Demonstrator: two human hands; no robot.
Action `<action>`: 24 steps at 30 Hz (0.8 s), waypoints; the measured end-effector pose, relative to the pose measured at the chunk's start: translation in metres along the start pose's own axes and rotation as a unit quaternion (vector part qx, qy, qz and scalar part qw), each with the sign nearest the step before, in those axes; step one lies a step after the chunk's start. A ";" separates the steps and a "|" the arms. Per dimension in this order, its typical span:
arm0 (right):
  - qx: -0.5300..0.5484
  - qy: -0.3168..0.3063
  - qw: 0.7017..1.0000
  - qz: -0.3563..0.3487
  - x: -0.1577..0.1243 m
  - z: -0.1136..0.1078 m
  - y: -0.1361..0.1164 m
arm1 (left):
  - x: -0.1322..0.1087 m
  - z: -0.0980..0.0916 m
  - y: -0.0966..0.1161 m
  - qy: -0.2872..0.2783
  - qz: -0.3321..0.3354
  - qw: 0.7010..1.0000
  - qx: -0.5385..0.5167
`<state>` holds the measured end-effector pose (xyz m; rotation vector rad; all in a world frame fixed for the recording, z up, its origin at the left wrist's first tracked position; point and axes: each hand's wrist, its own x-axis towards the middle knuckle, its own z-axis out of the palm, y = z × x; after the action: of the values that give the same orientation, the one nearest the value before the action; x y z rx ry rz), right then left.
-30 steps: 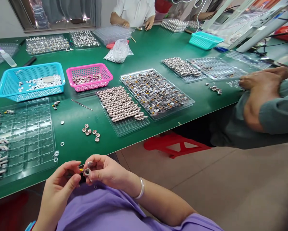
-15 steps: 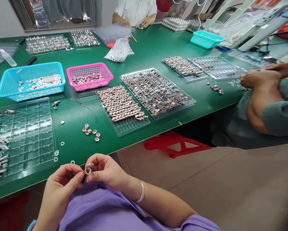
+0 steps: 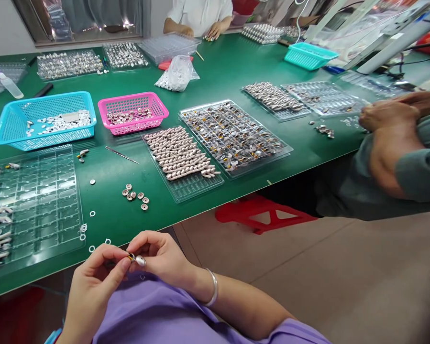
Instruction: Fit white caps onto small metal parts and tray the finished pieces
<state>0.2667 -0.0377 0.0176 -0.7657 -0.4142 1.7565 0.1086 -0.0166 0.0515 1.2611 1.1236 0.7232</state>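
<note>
Just in front of the table's near edge, a small shiny earbud part (image 3: 140, 261) with a dark and yellow bit is pinched between both hands. My left hand (image 3: 99, 273) closes thumb and forefinger on its yellow end. The fingers of my right hand (image 3: 164, 255) are wrapped round its rounded silvery side. Fingertips partly cover the part. Beyond my hands lie several round caps (image 3: 129, 195) and white rings (image 3: 83, 232). On the left, a clear compartment tray (image 3: 38, 200) holds earbud pieces in its left columns.
Tweezers (image 3: 121, 155) lie behind the caps. A blue basket (image 3: 12, 134) and pink basket (image 3: 130, 128) hold small parts. To the right are a tray of stems (image 3: 179, 155) and a filled tray (image 3: 232, 136). A co-worker's hands (image 3: 390, 112) work at right; another person (image 3: 200, 24) sits opposite.
The earbud part has turned in my fingers, so its rounded silvery side now faces up instead of its ring-like opening. My hands have otherwise barely shifted.
</note>
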 end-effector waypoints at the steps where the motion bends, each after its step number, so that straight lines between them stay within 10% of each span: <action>1: -0.007 0.000 1.000 -0.006 0.000 0.000 0.000 | 0.000 0.000 0.001 -0.004 0.002 1.000 0.008; 24: -0.238 -0.056 0.962 -0.122 -0.008 -0.012 -0.017 | 0.000 -0.002 0.008 -0.022 0.130 0.982 0.136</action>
<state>0.2880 -0.0410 0.0216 -0.9075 -0.9902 1.4837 0.1079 -0.0142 0.0589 1.6709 1.0572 0.7470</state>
